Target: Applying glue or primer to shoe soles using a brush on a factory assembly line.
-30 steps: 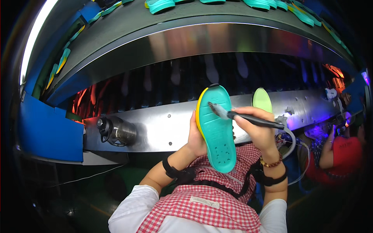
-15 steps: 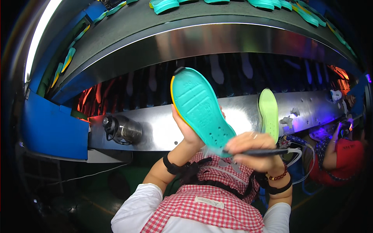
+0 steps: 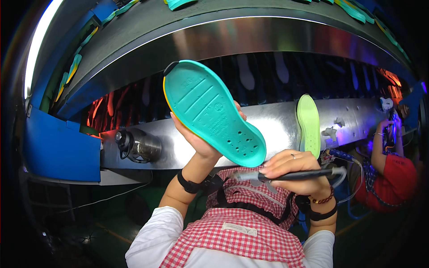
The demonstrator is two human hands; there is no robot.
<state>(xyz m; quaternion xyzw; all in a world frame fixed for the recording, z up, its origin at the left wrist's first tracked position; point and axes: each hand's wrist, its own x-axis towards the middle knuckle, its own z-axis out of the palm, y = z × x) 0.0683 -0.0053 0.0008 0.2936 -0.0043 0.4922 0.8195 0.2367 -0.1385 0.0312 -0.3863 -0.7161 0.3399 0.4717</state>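
My left hand (image 3: 196, 142) grips a teal shoe sole (image 3: 210, 111) from behind and along its yellow-edged left side; some of its fingers are hidden by the sole. The sole is tilted, its wide black-tipped end up and to the left, its perforated end toward my right hand. Closed around a black-handled brush (image 3: 304, 174), my right hand (image 3: 292, 167) is just below the sole's lower end. A pale tube comes off the brush's back end. Its blurred, pale tip points left, over my checked apron, apart from the sole.
A pale green sole (image 3: 308, 125) is on the metal ledge (image 3: 272, 120), with a dark bottle (image 3: 140, 147) at left. Behind runs a conveyor belt (image 3: 152, 33) carrying teal soles. Grey scraps (image 3: 330, 132) lie at right, near a co-worker in red (image 3: 395, 178).
My left hand has moved the teal sole up and left. The brush, at the sole's lower end before, is now apart from it, its tip farther left.
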